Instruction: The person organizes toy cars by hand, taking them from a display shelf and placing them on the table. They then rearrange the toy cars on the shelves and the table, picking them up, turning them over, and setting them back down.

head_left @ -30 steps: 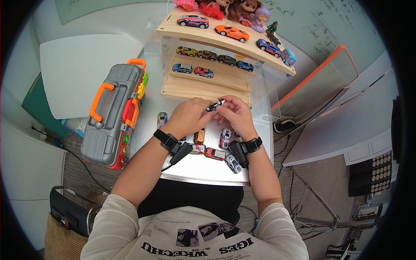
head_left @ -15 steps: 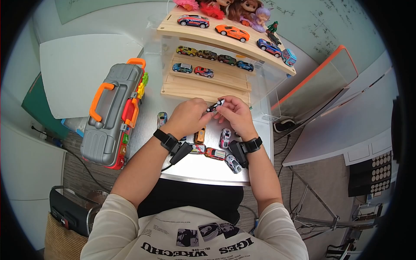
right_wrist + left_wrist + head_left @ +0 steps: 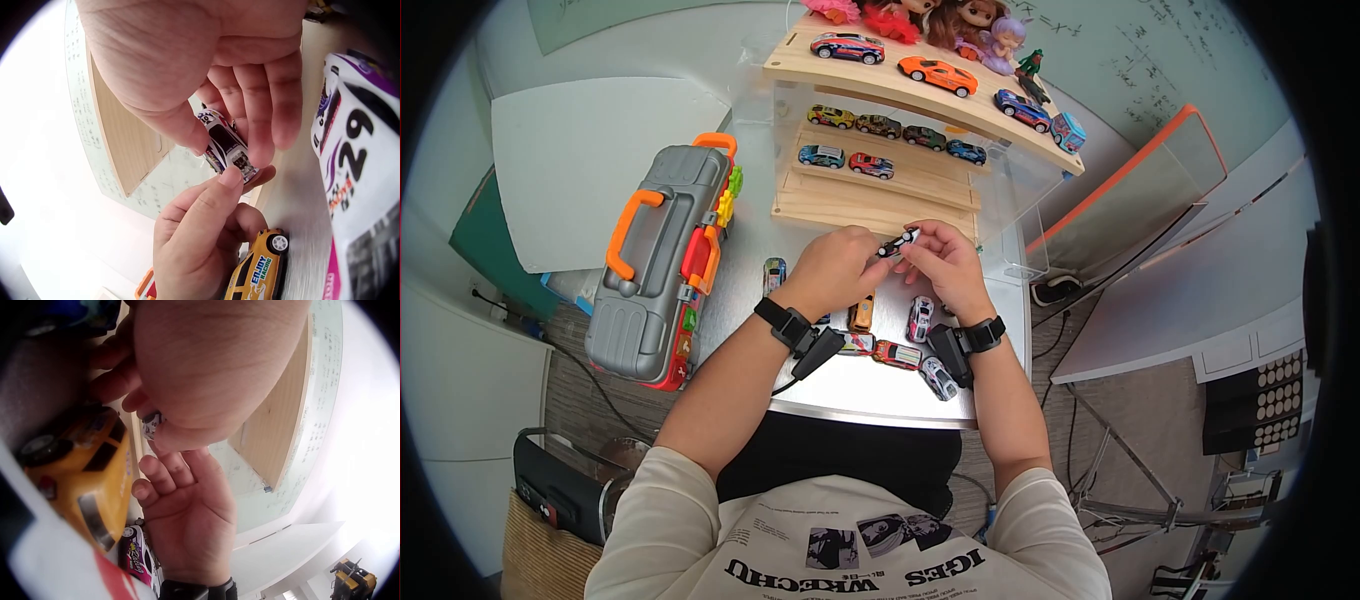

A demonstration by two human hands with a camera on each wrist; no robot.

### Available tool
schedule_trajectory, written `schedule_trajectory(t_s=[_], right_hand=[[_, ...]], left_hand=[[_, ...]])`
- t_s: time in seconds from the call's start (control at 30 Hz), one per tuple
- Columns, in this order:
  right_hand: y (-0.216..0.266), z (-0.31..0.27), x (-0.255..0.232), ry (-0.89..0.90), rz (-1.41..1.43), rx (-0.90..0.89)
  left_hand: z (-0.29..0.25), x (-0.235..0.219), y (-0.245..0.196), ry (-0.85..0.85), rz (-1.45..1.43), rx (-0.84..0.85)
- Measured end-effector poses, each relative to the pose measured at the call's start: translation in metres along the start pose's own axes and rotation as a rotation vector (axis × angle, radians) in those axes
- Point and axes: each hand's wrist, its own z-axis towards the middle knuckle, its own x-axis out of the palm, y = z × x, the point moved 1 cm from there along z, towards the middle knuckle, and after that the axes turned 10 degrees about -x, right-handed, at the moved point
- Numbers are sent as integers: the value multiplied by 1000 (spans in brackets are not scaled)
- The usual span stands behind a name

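Observation:
A small white and black toy car is held between both hands, just in front of the wooden shelf. The left hand pinches one end; its thumb lies on the car in the right wrist view. The right hand pinches the other end between thumb and fingers. Seen from the right wrist, the car has a dark windshield and purple markings. Below the hands lie a yellow car, a white and pink car, a red car and a white car.
A wooden shelf at the back carries several toy cars, with dolls on top. A grey toolbox with orange handles stands on the left. Another car lies left of the hands. The metal table's front edge is near the body.

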Motion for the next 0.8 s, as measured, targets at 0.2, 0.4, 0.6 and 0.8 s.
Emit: schedule_trajectory(t_s=[0.2, 0.4, 0.6, 0.8], right_hand=[[1, 0, 0, 3, -2, -5], [1, 0, 0, 1, 5, -15], [1, 0, 0, 4, 2, -6], [0, 0, -1, 5, 5, -9]], left_hand=[[0, -1, -1, 21, 5, -10], [-1, -1, -4, -89, -92, 64], [2, -4, -2, 119, 55, -57], [0, 1, -2, -93, -92, 77]])
